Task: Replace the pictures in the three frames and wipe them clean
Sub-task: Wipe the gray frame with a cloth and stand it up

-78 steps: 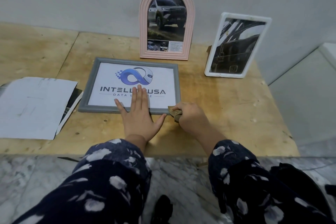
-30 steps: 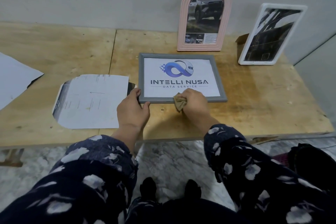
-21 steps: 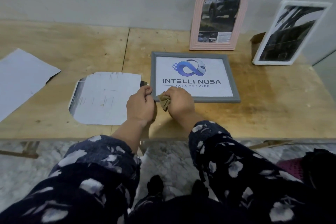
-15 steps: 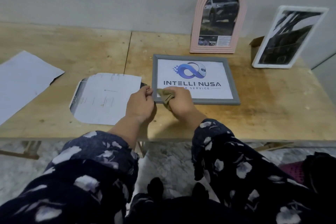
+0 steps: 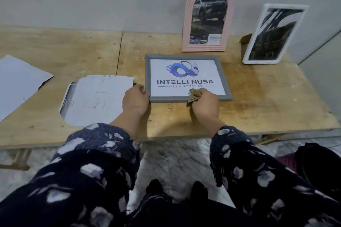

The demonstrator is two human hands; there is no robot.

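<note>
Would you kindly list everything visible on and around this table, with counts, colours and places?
Grey rectangular picture frame: one, grey, flat on the table, holding a blue logo print.
Pink arched picture frame: one, pink, upright against the wall, car photo inside.
White rectangular picture frame: one, white, leaning at the back right, dark photo inside.
Tan wiping cloth: one, tan, on the grey frame's near edge.
Loose paper sheets: two places, white, left of the grey frame.
Wooden plywood table: one, light brown.
Left hand: grips the grey frame's near left corner.
Right hand: grips the cloth.
</note>
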